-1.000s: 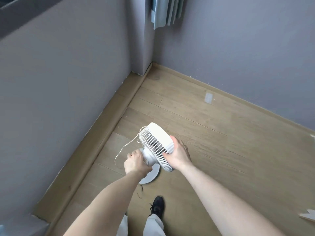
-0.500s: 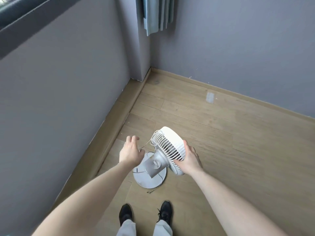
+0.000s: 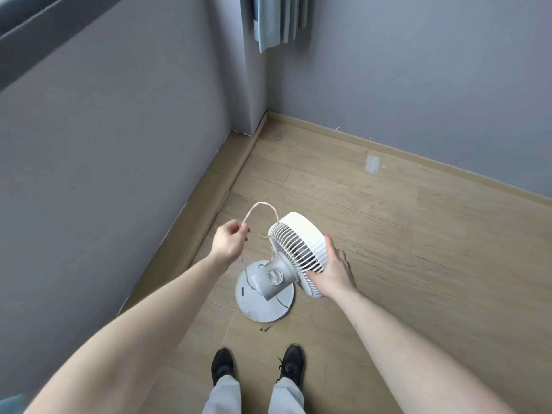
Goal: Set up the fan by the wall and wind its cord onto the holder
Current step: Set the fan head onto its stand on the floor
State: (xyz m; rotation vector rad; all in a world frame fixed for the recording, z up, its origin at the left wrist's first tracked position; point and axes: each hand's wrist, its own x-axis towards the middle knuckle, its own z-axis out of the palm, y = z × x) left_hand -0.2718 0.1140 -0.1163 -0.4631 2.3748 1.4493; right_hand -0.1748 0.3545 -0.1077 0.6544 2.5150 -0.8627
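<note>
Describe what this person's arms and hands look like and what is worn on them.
Both forearms are bare, with no sleeve in view. The left hand and right hand wear no gloves; no ring, watch or bracelet shows. Fingers are uncovered.

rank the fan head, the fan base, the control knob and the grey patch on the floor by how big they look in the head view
1. fan head, though it sits nearer the camera
2. fan base, close behind; partly hidden
3. control knob and grey patch look alike; the patch lies farther off, so unranked
</note>
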